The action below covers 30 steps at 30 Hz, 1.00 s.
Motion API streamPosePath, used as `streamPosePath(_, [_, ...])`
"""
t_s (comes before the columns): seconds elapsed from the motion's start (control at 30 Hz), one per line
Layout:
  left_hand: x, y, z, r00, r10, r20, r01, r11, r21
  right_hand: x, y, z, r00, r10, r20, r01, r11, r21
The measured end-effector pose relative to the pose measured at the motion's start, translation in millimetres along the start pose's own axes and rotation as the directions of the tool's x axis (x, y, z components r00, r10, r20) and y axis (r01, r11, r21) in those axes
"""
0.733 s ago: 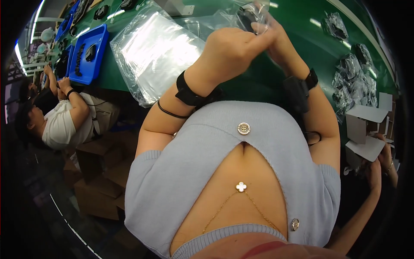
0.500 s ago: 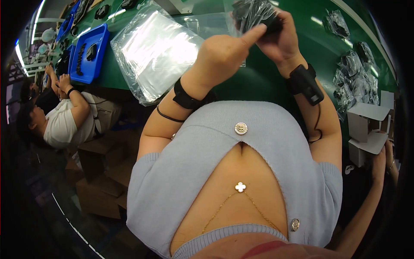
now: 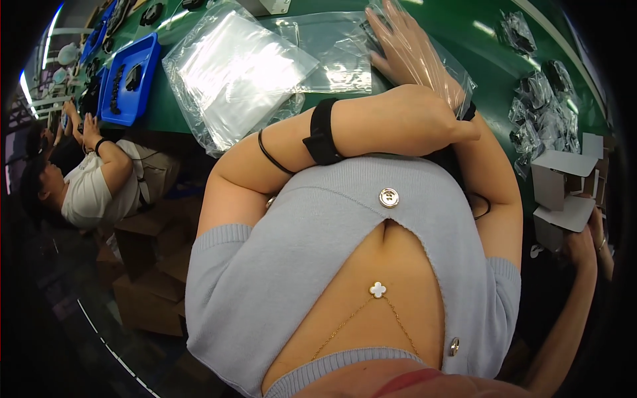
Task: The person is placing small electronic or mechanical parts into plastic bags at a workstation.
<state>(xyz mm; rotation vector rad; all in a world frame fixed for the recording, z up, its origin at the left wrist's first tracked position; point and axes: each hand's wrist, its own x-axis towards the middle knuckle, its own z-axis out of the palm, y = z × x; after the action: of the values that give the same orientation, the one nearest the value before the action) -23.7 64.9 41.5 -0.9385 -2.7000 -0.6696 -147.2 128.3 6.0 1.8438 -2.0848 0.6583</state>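
Note:
My right hand (image 3: 406,56) lies with its fingers stretched out at the top centre, and clear plastic film (image 3: 434,69) drapes over its back and wrist. Beside its fingertips part of a dark object (image 3: 373,34) shows; the hand hides the rest. My left arm crosses in front of me, so my left hand (image 3: 431,116) is at my right wrist. That hand is curled, with one digit pointing right; most of its fingers and anything in them are hidden. A stack of clear plastic bags (image 3: 242,63) lies to the left, with a flat bag (image 3: 338,63) next to it.
Several plastic-wrapped dark items (image 3: 547,119) lie at the right of the green table (image 3: 481,60). Another person's hand touches an open white box (image 3: 564,169) at the right edge. A blue tray (image 3: 142,76) with dark parts stands at left, near a person in white (image 3: 99,189).
My left hand has left the wrapped black item and swung right and nearer, to my right wrist. My right hand has gone from gripping that item to fingers outstretched under stretched film.

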Motion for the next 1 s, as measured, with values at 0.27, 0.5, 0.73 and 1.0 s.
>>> streamPosePath(0.27, [-42, -102, 4, 0.554, -0.367, -0.747, 0.578, 0.816, 0.028, -23, -11, -27, 0.979, 0.203, -0.027, -0.202, 0.979, 0.031])
streamPosePath(0.5, [-46, -105, 20, 0.637, -0.709, -0.302, 0.658, 0.705, -0.265, -27, 12, -18, 0.935, 0.349, -0.061, -0.333, 0.925, 0.181])
streamPosePath(0.73, [-60, -89, 11, 0.619, -0.774, -0.138, 0.72, 0.628, -0.293, -33, 28, 14, 0.949, 0.269, -0.162, -0.234, 0.95, 0.206])
streamPosePath(1.0, [-74, -89, -2, 0.54, -0.84, 0.051, 0.801, 0.495, -0.337, -36, 54, 30, 0.832, -0.06, -0.552, 0.286, 0.898, 0.333])
